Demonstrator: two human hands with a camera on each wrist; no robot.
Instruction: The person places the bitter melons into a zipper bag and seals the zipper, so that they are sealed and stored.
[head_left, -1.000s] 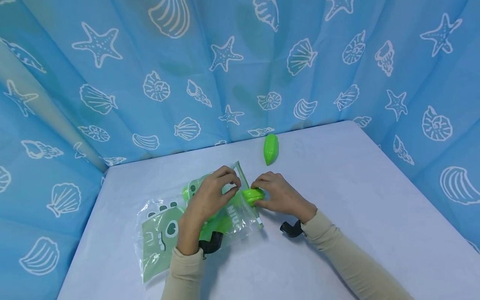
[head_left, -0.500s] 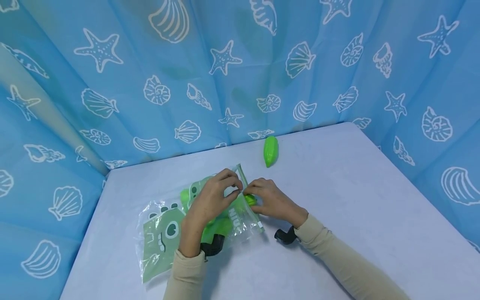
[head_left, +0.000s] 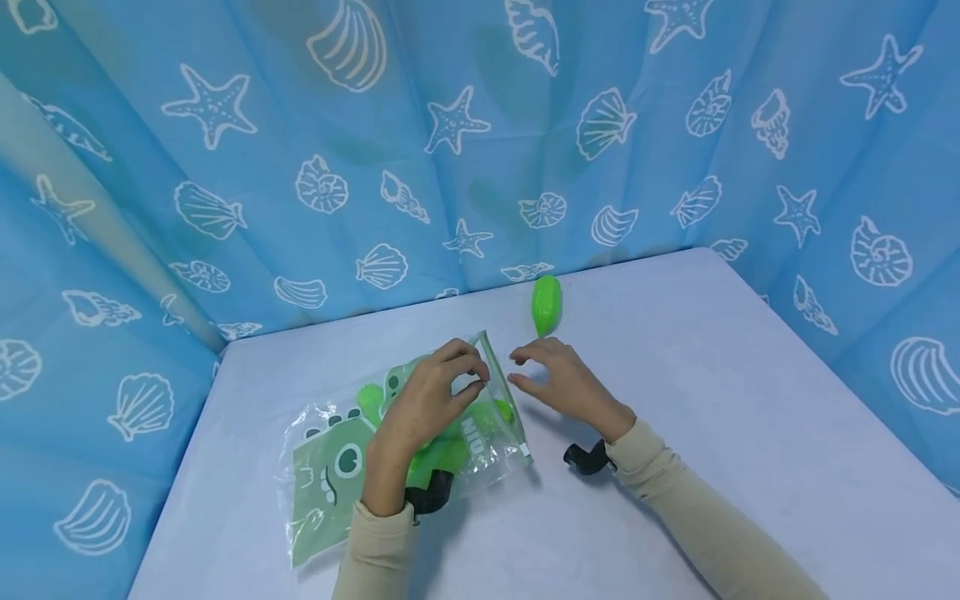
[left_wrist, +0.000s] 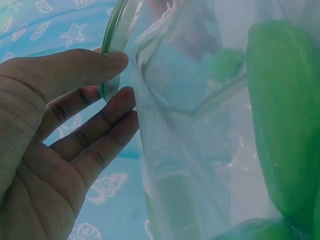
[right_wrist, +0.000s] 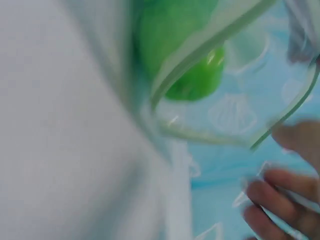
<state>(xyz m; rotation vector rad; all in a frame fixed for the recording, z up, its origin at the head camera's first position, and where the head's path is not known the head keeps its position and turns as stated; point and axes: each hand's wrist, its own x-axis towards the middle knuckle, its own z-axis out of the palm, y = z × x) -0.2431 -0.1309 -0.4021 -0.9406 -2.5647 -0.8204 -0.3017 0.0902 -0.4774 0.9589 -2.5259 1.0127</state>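
Observation:
A clear zip bag (head_left: 322, 500) printed with a green cartoon monster lies on the white table, its mouth facing right. My left hand (head_left: 435, 387) pinches the upper edge of that mouth between thumb and fingers; the green zip strip (left_wrist: 107, 45) shows at the fingertips in the left wrist view. Several green pieces are inside, among them a long smooth one (left_wrist: 285, 120). Just within the mouth sits a glossy rounded green piece (head_left: 504, 410), also seen past the rim in the right wrist view. My right hand (head_left: 566, 379), fingers spread and holding nothing, hovers right of the mouth.
A long bright-green piece (head_left: 546, 304), pointed at its near end, lies at the back of the table (head_left: 712, 400). A blue curtain (head_left: 480, 150) with shell and starfish prints stands behind and at both sides. Black wrist mounts (head_left: 588, 458) sit below both hands.
My right hand carried the rounded green piece into the bag's mouth, let go of it and drew back to the right. My left hand keeps its pinch on the bag edge.

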